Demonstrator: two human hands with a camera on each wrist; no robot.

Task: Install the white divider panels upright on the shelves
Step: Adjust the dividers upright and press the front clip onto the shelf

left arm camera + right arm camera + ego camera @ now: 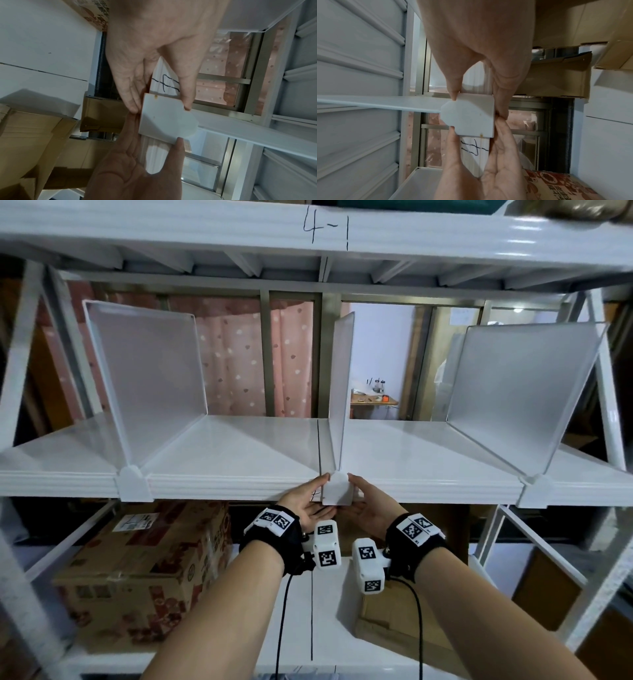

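Note:
Three white divider panels stand upright on the white shelf (239, 446): one on the left (147, 371), one in the middle (342, 392), one on the right (520, 392). The middle panel's front clip (337, 491) hangs over the shelf's front edge. My left hand (318, 494) pinches the clip from the left and my right hand (356, 494) from the right. In the left wrist view, my left hand (160, 106) has its thumb on the clip (164, 120) and its fingers below. In the right wrist view, my right hand (477, 104) grips the clip (471, 116) the same way.
The shelf above (325, 227) is marked "4-1" and hangs low over the panels. A printed cardboard box (144, 570) and a plain one (394, 621) sit on the shelf below. White uprights (609, 405) frame both ends.

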